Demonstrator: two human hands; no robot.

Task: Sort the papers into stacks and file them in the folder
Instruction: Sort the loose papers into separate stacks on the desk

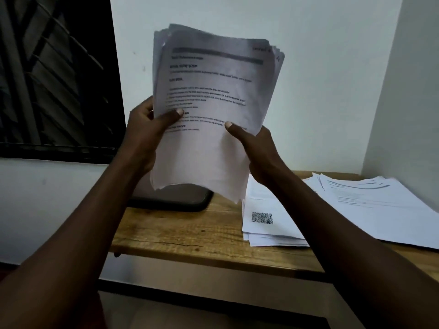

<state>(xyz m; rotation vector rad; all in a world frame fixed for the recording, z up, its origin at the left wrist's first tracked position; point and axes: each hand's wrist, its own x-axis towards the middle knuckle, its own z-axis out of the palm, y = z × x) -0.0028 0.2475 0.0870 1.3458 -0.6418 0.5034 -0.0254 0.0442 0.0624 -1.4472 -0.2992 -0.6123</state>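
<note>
Left hand (142, 131) and right hand (257, 153) grasp upright white printed paper sheaf (213, 91); white paper stacks (273, 230) lie at four o'clock, nearer right hand.

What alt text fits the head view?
Left hand and right hand grip a sheaf of white printed papers upright above a brown wooden table. A white QR-coded paper stack and a second white paper stack lie at right, a dark flat item at left.
</note>
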